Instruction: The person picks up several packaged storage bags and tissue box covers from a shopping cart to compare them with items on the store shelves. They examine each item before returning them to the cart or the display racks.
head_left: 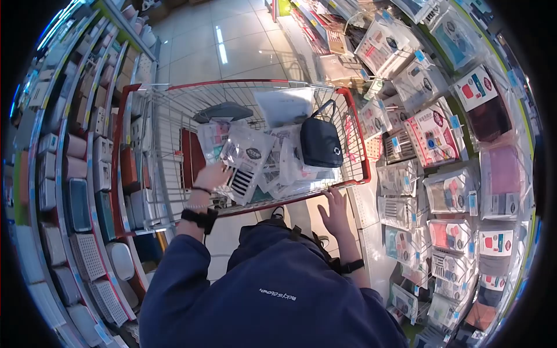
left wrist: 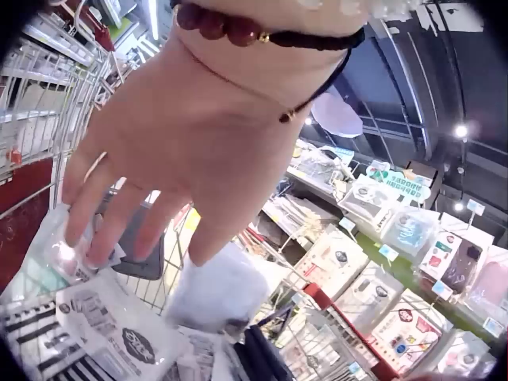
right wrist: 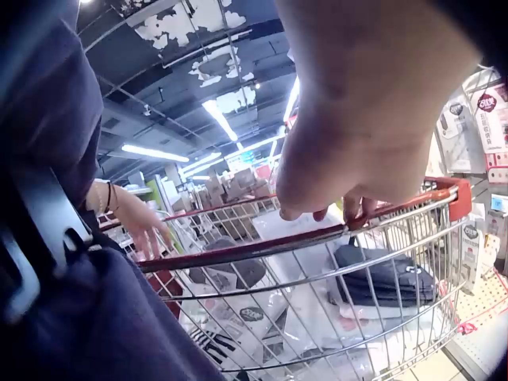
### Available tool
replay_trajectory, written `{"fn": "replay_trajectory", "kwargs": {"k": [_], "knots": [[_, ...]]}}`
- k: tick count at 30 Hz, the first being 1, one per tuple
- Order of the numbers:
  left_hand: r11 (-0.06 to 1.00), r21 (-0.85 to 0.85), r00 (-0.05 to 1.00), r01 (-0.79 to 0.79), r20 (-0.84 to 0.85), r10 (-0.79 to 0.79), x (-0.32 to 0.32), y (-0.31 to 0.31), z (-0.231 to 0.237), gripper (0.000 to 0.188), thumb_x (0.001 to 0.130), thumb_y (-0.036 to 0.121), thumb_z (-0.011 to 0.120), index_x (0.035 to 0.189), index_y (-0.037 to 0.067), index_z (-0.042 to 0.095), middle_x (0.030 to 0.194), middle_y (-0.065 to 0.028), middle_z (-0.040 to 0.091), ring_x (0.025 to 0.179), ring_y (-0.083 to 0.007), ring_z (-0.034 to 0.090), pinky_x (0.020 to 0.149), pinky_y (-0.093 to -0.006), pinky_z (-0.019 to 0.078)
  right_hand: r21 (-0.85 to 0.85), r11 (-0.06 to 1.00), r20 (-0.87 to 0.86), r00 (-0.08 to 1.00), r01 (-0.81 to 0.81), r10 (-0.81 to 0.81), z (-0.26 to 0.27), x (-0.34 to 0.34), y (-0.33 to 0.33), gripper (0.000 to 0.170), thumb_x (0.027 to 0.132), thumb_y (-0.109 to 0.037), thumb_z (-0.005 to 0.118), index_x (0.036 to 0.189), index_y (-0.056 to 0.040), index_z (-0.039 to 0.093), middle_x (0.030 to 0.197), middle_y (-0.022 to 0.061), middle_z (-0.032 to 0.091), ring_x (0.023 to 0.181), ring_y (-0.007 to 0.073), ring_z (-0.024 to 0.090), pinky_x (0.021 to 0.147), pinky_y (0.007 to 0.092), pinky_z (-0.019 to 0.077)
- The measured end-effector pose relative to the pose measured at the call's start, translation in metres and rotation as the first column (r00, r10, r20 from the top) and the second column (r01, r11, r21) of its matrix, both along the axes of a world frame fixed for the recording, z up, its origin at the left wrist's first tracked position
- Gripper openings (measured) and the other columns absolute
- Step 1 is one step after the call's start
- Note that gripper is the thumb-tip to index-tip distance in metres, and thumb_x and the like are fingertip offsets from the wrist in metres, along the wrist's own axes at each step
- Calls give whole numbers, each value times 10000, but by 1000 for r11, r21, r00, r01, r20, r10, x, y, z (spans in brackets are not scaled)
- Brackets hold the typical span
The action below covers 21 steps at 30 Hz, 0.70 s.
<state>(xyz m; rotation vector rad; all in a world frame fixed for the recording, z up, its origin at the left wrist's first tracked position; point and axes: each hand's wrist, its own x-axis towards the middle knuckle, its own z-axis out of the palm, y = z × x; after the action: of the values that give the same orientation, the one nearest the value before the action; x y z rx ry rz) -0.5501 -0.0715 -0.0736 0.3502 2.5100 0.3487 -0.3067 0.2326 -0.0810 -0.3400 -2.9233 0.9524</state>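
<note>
The person wore a navy sweatshirt point(head_left: 272, 319) with long sleeves and small white lettering point(head_left: 277, 294) across the chest. A black wrist strap point(head_left: 200, 219) circled the left cuff, and a slimmer black band point(head_left: 352, 266) the right wrist. The left wrist also carried pale beads point(head_left: 196, 207), a black cord bracelet point(left wrist: 317, 41) with dark red beads point(left wrist: 226, 28) and a gold-coloured accent, and a thin reddish string point(left wrist: 230, 86)

there are two hands point(head_left: 213, 177) point(head_left: 337, 214), one cart point(head_left: 368, 173) and one dark handled bag point(head_left: 321, 143).
</note>
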Motion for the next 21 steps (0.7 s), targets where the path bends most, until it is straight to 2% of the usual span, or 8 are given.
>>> {"fn": "replay_trajectory", "kwargs": {"k": [4,8,9,11,12,15,19,21], "knots": [[962,233,988,-141,-33,153,-70,6,-55,453,735,415,506,1013,61,549,905,-186,592,909,-314,555,785,-374,435,188,982,92,995,11,-29,-22,-1,-10,434,787,-258,529,1171,-111,394,1263,117,318,1244,339,174,995,527,135],[969,77,972,-234,16,234,-73,2,-112,498,712,399,536,1085,72,499,1029,-199,551,987,-333,512,827,-380,410,229,971,157,982,63,-101,-19,7,-8,422,771,-243,543,1157,-132,411,1261,111,318,1262,335,124,994,528,139],[994,9,986,-113,127,111,-87,-24,-181,559,693,409,569,1136,84,469,1068,-191,535,1022,-319,495,853,-376,396,211,976,182,978,58,-98,-17,8,-5,419,766,-238,546,1152,-138,416,1256,111,320,1265,333,116,995,525,141],[976,-58,959,-208,184,215,-70,-51,-243,704,645,425,607,1170,-4,421,1083,-230,513,1028,-334,491,885,-362,388,211,974,208,970,78,-123,-12,13,-4,416,751,-223,561,1137,-136,431,1244,111,327,1267,333,112,998,518,143],[926,-126,918,-356,139,372,-50,-43,-225,746,618,399,642,1178,-27,395,1125,-240,480,1050,-337,473,892,-360,387,192,977,213,967,98,-139,-11,15,-3,412,746,-215,567,1129,-134,440,1242,109,329,1266,336,114,998,515,146],[884,-123,838,-450,284,466,-23,-46,-221,757,604,321,688,1198,-20,365,1157,-227,460,1076,-321,455,895,-356,387,153,981,225,962,119,-152,-15,20,0,391,733,-185,574,1105,-129,465,1240,107,332,1264,344,118,1001,503,158],[929,42,882,-368,333,335,-5,-56,-255,770,571,239,731,1190,-30,361,1155,-212,466,1076,-298,458,888,-338,392,125,983,214,964,135,-160,-10,28,2,369,733,-138,563,1089,-122,467,1241,106,330,1261,351,122,985,498,186],[862,144,833,-486,375,407,3,-45,-250,797,534,197,764,1182,-38,364,1132,-191,488,1045,-274,483,882,-318,394,145,980,241,956,136,-168,-5,28,2,371,730,-134,569,1086,-119,465,1238,107,332,1257,352,133,982,482,201]]}}
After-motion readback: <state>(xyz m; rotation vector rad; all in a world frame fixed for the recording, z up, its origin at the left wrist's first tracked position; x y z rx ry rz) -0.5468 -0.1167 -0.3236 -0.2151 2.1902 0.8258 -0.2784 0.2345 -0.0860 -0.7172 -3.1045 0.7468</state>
